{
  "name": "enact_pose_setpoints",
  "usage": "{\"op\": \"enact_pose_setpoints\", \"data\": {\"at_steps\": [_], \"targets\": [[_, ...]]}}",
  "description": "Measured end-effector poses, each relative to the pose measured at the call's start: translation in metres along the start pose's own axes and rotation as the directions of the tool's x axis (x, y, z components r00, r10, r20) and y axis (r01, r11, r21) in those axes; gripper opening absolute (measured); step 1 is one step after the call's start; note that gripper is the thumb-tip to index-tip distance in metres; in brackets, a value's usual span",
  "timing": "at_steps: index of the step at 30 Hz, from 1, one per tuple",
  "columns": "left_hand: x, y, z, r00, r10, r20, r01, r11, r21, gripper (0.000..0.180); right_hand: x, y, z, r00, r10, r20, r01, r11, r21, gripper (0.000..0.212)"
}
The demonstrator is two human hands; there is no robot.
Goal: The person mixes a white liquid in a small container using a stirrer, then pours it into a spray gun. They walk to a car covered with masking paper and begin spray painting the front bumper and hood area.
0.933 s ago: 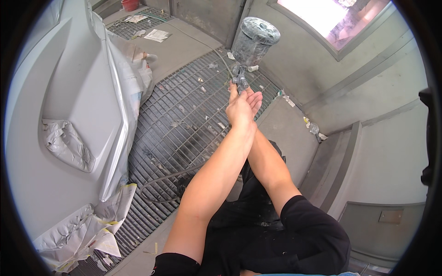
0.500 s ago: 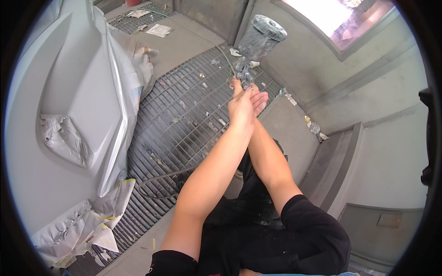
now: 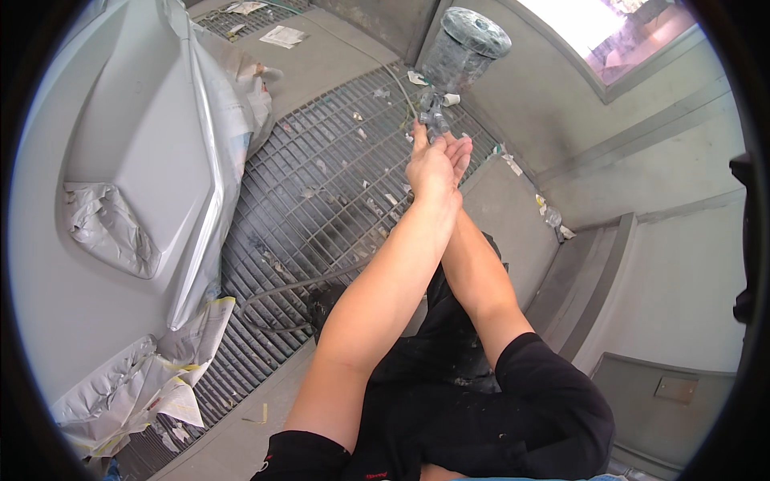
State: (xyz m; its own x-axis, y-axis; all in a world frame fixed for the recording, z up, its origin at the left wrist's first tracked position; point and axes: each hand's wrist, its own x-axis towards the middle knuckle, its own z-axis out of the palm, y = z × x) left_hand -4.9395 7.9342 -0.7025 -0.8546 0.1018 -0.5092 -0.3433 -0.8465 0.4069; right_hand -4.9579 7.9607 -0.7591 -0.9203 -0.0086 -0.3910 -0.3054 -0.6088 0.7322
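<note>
A spray gun [image 3: 433,112] with a large, paint-smeared grey cup [image 3: 465,50] on top is held out in front of me at arm's length. My left forearm crosses over the right one. Closed at the rear end of the gun, my left hand [image 3: 431,170] covers much of the grip. Behind it, my right hand [image 3: 459,155] is around the gun's handle, its curled fingers showing on the right side. The handle itself is mostly hidden by the hands.
A large grey moulded panel [image 3: 144,152] fills the left, edged with masking film and paper [image 3: 180,377]. Below is a floor grating [image 3: 313,184] littered with scraps. A thin hose [image 3: 365,52] runs behind the gun; a dark hose [image 3: 277,301] lies nearer. Grey booth walls [image 3: 553,120] stand at the right.
The spray gun and both hands have shifted slightly right and upward in the view. The surroundings have moved slightly too. Both hands stay together at the gun.
</note>
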Motion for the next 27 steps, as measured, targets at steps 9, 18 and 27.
{"op": "enact_pose_setpoints", "data": {"at_steps": [9,18,27], "targets": [[0.031,-0.010,-0.025,0.999,-0.022,0.030,0.021,0.999,0.028,0.059,0.004,0.009,0.006,0.991,0.077,-0.109,-0.095,0.980,-0.173,0.053],[0.031,-0.010,-0.027,0.999,-0.045,0.009,0.045,0.999,0.029,0.057,0.015,-0.005,-0.004,0.998,0.039,-0.056,-0.043,0.997,-0.063,0.056],[0.006,0.000,-0.010,0.999,0.042,-0.019,-0.039,0.985,0.169,0.051,0.047,-0.055,-0.005,0.992,0.126,0.031,-0.118,0.974,-0.193,0.050]]}}
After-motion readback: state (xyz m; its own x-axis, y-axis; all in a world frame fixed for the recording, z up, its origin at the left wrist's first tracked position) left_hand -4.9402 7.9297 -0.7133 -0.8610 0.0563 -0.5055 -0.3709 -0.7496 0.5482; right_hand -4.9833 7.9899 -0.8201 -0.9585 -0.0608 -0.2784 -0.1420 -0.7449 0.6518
